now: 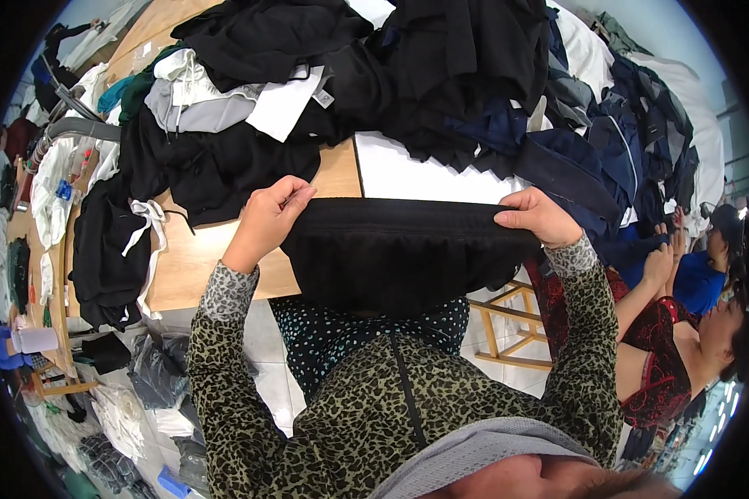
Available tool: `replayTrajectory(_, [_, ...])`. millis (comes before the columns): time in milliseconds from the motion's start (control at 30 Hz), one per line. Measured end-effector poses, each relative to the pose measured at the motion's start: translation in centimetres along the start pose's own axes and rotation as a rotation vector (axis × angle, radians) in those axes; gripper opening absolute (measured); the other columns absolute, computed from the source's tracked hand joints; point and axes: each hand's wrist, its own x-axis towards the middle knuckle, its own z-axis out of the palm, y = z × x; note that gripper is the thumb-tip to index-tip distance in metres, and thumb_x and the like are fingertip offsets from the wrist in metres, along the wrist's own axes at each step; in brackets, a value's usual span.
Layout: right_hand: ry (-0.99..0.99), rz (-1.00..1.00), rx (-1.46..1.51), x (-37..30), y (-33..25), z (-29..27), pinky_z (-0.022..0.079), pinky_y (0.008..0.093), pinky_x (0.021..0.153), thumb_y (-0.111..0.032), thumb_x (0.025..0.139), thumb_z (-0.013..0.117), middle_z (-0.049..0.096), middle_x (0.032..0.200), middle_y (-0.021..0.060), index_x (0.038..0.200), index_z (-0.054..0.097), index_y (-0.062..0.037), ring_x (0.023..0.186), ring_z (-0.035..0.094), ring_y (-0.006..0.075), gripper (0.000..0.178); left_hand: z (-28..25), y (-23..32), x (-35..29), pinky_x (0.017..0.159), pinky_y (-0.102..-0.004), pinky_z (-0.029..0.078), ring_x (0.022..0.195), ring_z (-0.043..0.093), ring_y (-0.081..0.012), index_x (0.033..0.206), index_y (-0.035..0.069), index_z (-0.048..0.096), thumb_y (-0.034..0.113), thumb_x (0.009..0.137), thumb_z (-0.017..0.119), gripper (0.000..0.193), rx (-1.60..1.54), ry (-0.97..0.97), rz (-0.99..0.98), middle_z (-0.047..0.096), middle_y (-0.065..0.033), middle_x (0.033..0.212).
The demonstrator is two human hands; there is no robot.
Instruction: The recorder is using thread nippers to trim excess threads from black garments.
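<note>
A black garment [391, 258] with a wide band along its top edge is stretched level between my two hands, just over the near edge of the table. My left hand [268, 218] pinches the band's left end, thumb and fingers closed on it. At the other end my right hand [541, 214] grips the band with the thumb on top. Below the band the cloth hangs in loose folds toward my lap. What kind of garment it is, I cannot tell for sure.
Black clothes [458, 75] heap across the far side of the wooden table [191, 262], with a white sheet of paper [285, 104] on them. Navy garments [582, 170] pile up at right. Beside me a co-worker [666, 349] handles blue cloth. A wooden stool [512, 324] stands under the table edge.
</note>
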Motion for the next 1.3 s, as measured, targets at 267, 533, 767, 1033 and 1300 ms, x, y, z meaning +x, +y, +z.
replayTrajectory(267, [-0.308, -0.164, -0.412, 1.4, -2.8, 3.7, 0.044, 0.0212, 0.068, -0.013, 0.078, 0.071, 0.063, 0.078, -0.0002, 0.094, 0.063, 0.0021, 0.073, 0.053, 0.0051, 0.023, 1.9, 3.6, 1.3, 0.069, -0.029, 0.048, 0.079, 0.062, -0.0244, 0.092, 0.001, 0.063, 0.013, 0.086, 0.058, 0.014, 0.383, -0.16, 0.273, 0.065, -0.0107, 0.091])
replayTrajectory(533, [-0.266, -0.237, -0.096, 3.2, -5.0, 6.5, 0.042, 0.0173, 0.062, -0.007, 0.079, 0.07, 0.061, 0.076, -0.0041, 0.091, 0.065, 0.002, 0.069, 0.052, 0.001, 0.016, 5.0, 10.7, 0.6, 0.076, -0.0252, 0.044, 0.084, 0.056, -0.0128, 0.113, 0.001, 0.052, 0.018, 0.092, 0.053, 0.027, -0.566, -0.445, 0.017, 0.059, -0.0065, 0.091])
replayTrajectory(767, [-0.659, -0.137, -0.123, 2.7, -4.0, 3.2, 0.047, 0.0206, 0.067, -0.011, 0.081, 0.07, 0.065, 0.081, 0.0016, 0.095, 0.064, 0.0055, 0.073, 0.056, 0.0051, 0.023, -5.3, 15.7, -1.9, 0.065, -0.0198, 0.045, 0.066, 0.056, -0.0073, 0.111, -0.005, 0.046, 0.012, 0.089, 0.054, 0.029, -0.994, -0.027, 0.096, 0.06, -0.0052, 0.075])
replayTrajectory(1033, [-0.252, -0.118, 0.004, 0.7, 1.3, -2.4, 0.043, 0.0204, 0.061, -0.035, 0.085, 0.064, 0.062, 0.071, -0.0002, 0.081, 0.062, 0.0029, 0.066, 0.054, 0.0043, 0.038, -5.8, 4.5, -2.8, 0.056, -0.0168, 0.028, 0.063, 0.032, -0.0008, 0.114, 0.003, 0.052, 0.017, 0.093, 0.054, 0.025, -0.384, -0.219, -0.099, 0.038, 0.0083, 0.07])
replayTrajectory(1300, [0.009, -0.038, -0.054, -0.1, 4.8, -3.1, 0.029, 0.0186, 0.046, -0.051, 0.096, 0.034, 0.05, 0.061, -0.0052, 0.09, 0.065, -0.001, 0.05, 0.036, 0.0034, 0.059, -3.0, 0.1, -3.4, 0.059, -0.0161, 0.029, 0.064, 0.036, -0.0011, 0.112, 0.002, 0.052, 0.013, 0.092, 0.055, 0.024, -0.378, -0.189, -0.157, 0.043, 0.0078, 0.071])
